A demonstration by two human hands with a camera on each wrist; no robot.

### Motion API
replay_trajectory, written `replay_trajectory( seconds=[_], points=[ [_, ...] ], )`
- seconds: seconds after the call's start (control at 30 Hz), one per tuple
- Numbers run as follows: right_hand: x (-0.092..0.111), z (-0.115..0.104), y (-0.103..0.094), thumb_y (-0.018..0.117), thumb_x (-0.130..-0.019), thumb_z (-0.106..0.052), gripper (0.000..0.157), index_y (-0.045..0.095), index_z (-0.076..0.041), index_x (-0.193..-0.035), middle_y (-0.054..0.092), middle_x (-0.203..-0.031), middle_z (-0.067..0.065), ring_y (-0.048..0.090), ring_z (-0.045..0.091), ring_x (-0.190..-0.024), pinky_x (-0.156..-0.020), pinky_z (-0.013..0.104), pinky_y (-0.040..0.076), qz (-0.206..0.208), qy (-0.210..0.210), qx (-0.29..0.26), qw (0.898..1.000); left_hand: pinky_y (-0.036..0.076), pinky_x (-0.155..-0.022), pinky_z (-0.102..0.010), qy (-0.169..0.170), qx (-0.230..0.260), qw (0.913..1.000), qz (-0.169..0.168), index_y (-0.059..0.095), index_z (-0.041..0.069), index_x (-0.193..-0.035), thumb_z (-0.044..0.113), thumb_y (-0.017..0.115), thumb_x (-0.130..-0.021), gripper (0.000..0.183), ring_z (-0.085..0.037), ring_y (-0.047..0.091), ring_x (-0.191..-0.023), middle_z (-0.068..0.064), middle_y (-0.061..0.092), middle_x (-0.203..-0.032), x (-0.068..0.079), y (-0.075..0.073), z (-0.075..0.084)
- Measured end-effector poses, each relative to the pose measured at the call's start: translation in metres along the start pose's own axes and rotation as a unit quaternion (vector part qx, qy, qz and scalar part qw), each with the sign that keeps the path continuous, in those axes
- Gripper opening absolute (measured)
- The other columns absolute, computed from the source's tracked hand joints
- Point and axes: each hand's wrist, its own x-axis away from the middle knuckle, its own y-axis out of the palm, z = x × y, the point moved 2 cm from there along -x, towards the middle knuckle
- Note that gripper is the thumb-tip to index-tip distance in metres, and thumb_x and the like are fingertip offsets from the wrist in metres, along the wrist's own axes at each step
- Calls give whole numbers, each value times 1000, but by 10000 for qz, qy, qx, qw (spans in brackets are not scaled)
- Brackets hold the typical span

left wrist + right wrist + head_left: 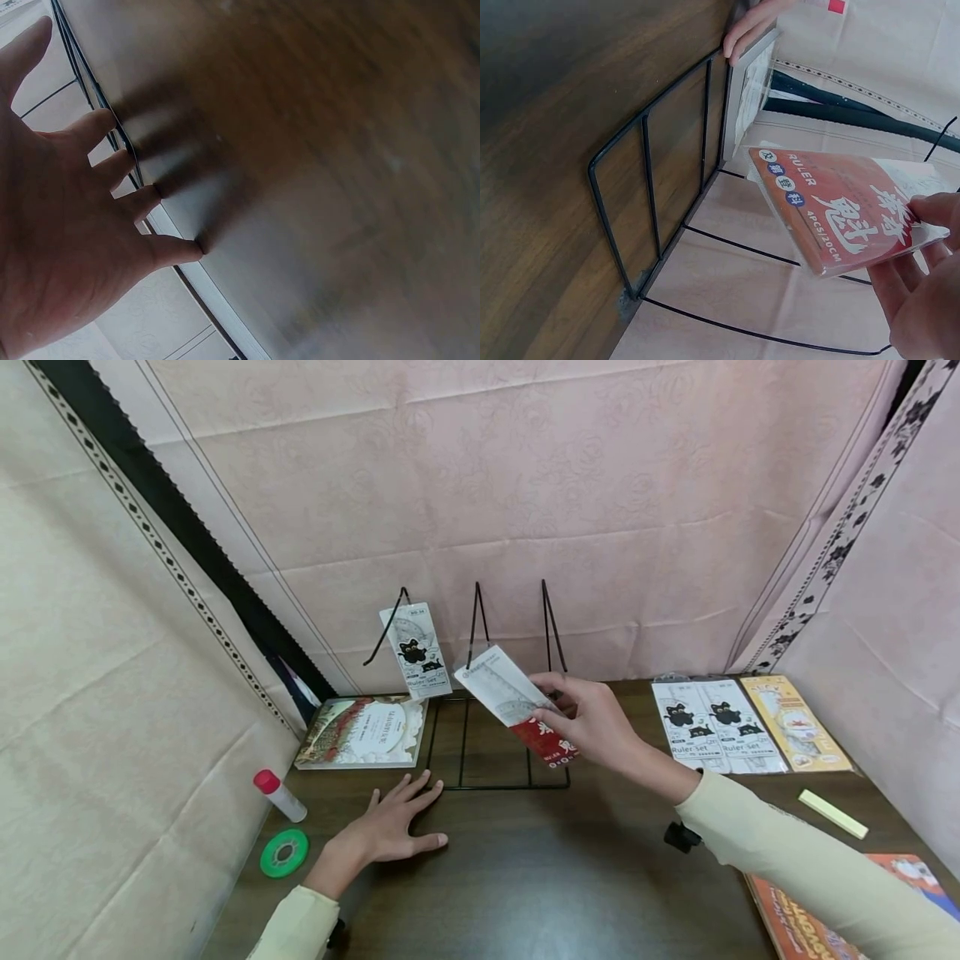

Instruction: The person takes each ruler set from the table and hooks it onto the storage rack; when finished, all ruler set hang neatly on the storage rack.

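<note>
My right hand [588, 714] pinches a ruler set pack [498, 689] between thumb and fingers. The pack is pale with a red lower end, and it tilts in front of the middle prong of a black wire rack [495, 788]. Red printing reading "RULER 4PCS/20CM" shows on this pack [810, 202] in the right wrist view. Another ruler set pack [416, 652], with a black cat picture, hangs at the rack's left prong. With fingers spread, my left hand [386, 827] rests at the rack's front left corner, its fingertips down by the tabletop.
A picture-covered book [363, 732] lies left of the rack. Near the left edge are a glue stick [280, 795] and a green ring [284, 853]. To the right lie two cat ruler packs [716, 727], a yellow pack [797, 723], a yellow strip [832, 814] and an orange book [798, 918].
</note>
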Motion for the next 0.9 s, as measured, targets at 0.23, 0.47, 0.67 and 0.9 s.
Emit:
replay_trajectory(
  seconds=[0.23, 0.47, 0.67, 0.9],
  points=[
    [-10, 8, 4, 74, -85, -22, 43, 61, -30, -124, 72, -104, -3, 70, 7, -73, -64, 23, 57, -14, 134, 132, 9998, 8, -109, -74, -8, 4, 10000, -24, 22, 36, -153, 75, 49, -83, 85, -31, 8, -152, 4, 10, -164, 0, 0, 0],
    [-26, 15, 9, 76, -83, -21, 43, 60, -28, -123, 73, -98, -4, 71, 7, -75, -64, 27, 57, 119, 222, 239, 9994, 8, -110, -74, -62, -35, 10000, -44, 21, 37, -153, 76, 48, -82, 85, -31, 8, -152, 5, 9, -164, -1, 0, -1],
    [-35, 21, 12, 77, -83, -18, 43, 59, -25, -122, 73, -97, -1, 71, 11, -75, -64, 31, 58, 245, 312, 195, 9990, 7, -110, -73, -52, -14, 10000, -30, 21, 37, -153, 76, 48, -82, 85, -31, 8, -152, 5, 9, -164, -1, 1, -2],
    [-45, 33, 18, 78, -81, -16, 45, 59, -17, -121, 72, -96, 3, 71, 15, -77, -64, 31, 58, 509, -1, 253, 9984, 7, -110, -74, -31, -16, 10000, -22, 21, 38, -153, 77, 48, -82, 85, -31, 9, -152, 5, 9, -164, -2, 1, -2]
  ],
)
